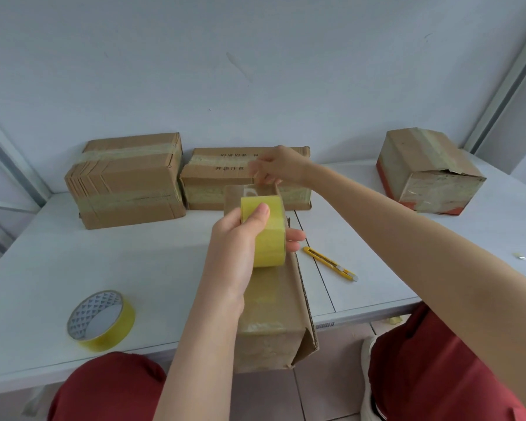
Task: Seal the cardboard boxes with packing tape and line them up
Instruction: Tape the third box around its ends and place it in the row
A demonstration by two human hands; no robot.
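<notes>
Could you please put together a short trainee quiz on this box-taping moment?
1. True or false: the left hand grips the tape roll above the near box.
2. What does the right hand pinch? A) a utility knife B) the tape end C) a spare roll
3. Fill in: ___ other boxes stand at the back of the table.

Key: 1 true; 2 B; 3 three.
</notes>
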